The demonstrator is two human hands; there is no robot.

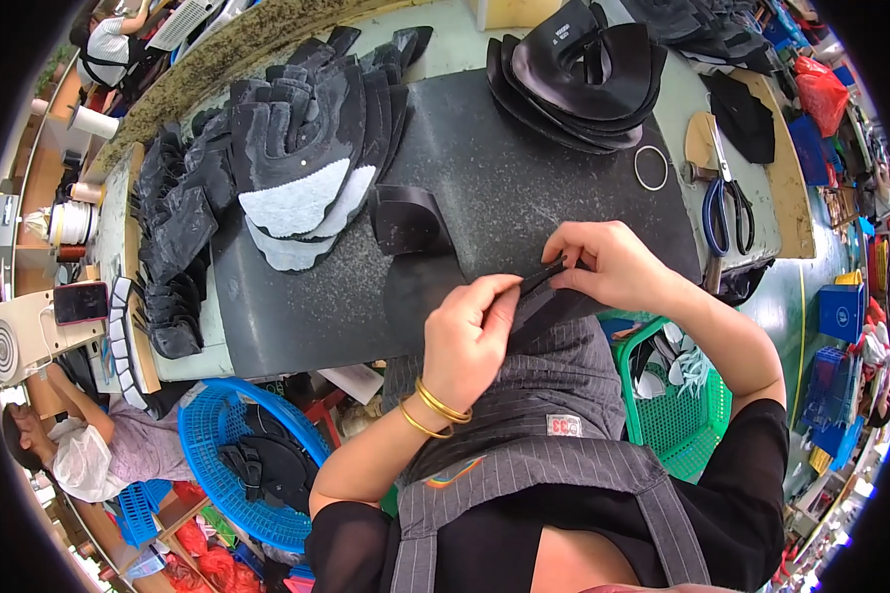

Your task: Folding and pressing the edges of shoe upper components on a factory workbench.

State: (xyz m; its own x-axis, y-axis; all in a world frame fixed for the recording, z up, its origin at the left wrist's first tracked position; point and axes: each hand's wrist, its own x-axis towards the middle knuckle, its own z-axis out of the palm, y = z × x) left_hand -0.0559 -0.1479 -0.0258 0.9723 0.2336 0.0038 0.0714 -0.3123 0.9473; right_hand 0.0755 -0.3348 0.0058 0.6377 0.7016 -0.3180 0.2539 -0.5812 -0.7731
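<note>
Between my two hands, at the near edge of a black work mat (316,316), is a black leather shoe upper piece (420,282). My left hand (470,336) pinches its edge between thumb and fingers. A little to the right, my right hand (603,262) pinches the same edge, fingertips bent over it. One end of the piece curls up on the mat, its dark glossy side showing. Beyond it on the left lies a stack of black U-shaped upper pieces with pale grey fuzzy patches (302,198). Far right of centre stands a pile of smooth black curved uppers (583,74).
Scissors with dark blue handles (727,208) and a pale ring (651,168) lie to the right. More black pieces (178,217) line the table's left. Below are a blue basket (203,465) and a green basket (687,425). A person (119,445) sits at lower left.
</note>
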